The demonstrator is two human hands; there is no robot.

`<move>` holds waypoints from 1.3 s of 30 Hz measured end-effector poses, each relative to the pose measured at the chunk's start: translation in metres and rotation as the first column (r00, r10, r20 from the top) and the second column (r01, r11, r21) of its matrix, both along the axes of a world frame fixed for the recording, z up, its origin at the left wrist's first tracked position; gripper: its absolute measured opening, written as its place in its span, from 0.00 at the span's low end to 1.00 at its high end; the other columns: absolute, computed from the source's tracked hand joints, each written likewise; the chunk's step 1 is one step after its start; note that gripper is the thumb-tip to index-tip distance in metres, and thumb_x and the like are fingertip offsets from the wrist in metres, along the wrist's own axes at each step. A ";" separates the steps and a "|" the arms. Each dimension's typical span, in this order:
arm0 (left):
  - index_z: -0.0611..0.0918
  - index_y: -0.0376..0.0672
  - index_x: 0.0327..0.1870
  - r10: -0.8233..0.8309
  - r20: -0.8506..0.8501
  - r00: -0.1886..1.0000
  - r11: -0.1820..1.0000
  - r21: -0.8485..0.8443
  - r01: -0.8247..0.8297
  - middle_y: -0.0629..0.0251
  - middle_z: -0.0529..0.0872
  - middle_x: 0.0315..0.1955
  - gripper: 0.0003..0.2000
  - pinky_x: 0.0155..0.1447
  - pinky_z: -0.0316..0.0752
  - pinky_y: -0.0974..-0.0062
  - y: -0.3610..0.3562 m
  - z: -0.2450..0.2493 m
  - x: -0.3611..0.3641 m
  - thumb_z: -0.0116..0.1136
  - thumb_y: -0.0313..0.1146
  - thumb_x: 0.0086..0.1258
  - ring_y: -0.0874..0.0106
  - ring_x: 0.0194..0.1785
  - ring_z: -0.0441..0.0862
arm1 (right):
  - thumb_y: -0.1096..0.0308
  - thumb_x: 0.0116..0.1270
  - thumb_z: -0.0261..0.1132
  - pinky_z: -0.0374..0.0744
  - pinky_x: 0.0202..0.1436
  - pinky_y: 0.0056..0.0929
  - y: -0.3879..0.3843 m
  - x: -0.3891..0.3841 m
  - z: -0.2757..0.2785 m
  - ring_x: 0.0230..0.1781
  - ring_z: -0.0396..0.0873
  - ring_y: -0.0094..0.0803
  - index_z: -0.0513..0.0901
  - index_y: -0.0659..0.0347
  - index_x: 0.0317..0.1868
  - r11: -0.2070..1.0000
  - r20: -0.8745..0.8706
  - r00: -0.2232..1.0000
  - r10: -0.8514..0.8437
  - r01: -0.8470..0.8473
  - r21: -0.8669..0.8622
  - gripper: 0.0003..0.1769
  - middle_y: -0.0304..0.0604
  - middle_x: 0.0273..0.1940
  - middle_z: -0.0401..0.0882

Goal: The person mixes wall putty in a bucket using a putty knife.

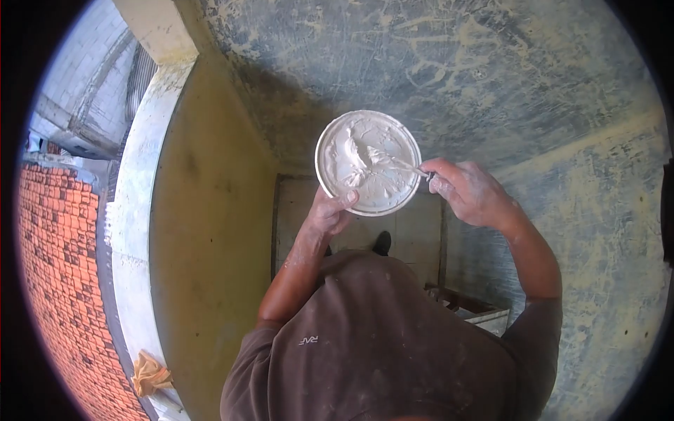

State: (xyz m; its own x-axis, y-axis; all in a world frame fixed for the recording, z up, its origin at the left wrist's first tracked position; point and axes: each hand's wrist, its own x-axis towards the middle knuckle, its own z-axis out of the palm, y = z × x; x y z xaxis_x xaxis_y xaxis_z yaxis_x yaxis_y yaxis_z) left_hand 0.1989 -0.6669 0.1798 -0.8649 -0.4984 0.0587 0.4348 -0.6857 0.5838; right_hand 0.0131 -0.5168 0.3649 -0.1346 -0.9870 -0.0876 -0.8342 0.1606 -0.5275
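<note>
A round white lid (382,210) carries a smeared mound of white putty (355,156). My left hand (333,210) grips the lid's lower left rim, its thumb lying over the edge and the other fingers hidden underneath. At the opposite side, my right hand (472,193) is closed on the handle of a putty knife (401,164). The knife reaches over the rim, and its far end, coated in putty, lies in the mound. Most of its handle is hidden in my fingers. White residue marks both hands.
A patchy grey-green wall (449,63) stands ahead and to the right. On the left runs a yellowish low wall (203,245) with a pale ledge (133,231), where a tan cloth (150,374) lies. Orange roof tiles (60,259) show beyond. An open box (488,319) sits low at my right.
</note>
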 end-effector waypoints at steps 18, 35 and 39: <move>0.58 0.40 0.77 -0.122 0.005 0.992 0.992 0.016 0.122 0.56 0.69 0.71 0.43 0.74 0.63 0.48 0.023 -0.021 -0.015 0.63 0.56 0.70 0.56 0.73 0.67 | 0.74 0.63 0.65 0.82 0.39 0.42 0.014 0.051 -0.033 0.32 0.83 0.43 0.88 0.58 0.49 0.932 -0.227 0.945 -0.235 0.153 -0.329 0.14 0.44 0.39 0.79; 0.58 0.41 0.76 -0.203 -0.021 0.979 0.978 -0.063 0.201 0.60 0.71 0.68 0.43 0.73 0.65 0.58 0.057 -0.037 -0.042 0.70 0.48 0.67 0.64 0.71 0.69 | 0.75 0.65 0.63 0.80 0.38 0.45 0.046 0.089 -0.027 0.35 0.83 0.48 0.85 0.59 0.52 0.870 -0.117 0.867 -0.485 0.465 -0.162 0.15 0.47 0.41 0.78; 0.59 0.41 0.76 -0.224 0.026 0.974 0.971 -0.074 0.225 0.60 0.70 0.69 0.38 0.74 0.63 0.50 0.094 -0.029 -0.059 0.63 0.50 0.72 0.60 0.72 0.68 | 0.76 0.64 0.63 0.80 0.36 0.45 0.081 0.076 -0.037 0.33 0.82 0.48 0.84 0.59 0.52 0.770 -0.104 0.788 -0.607 0.550 -0.323 0.15 0.48 0.40 0.78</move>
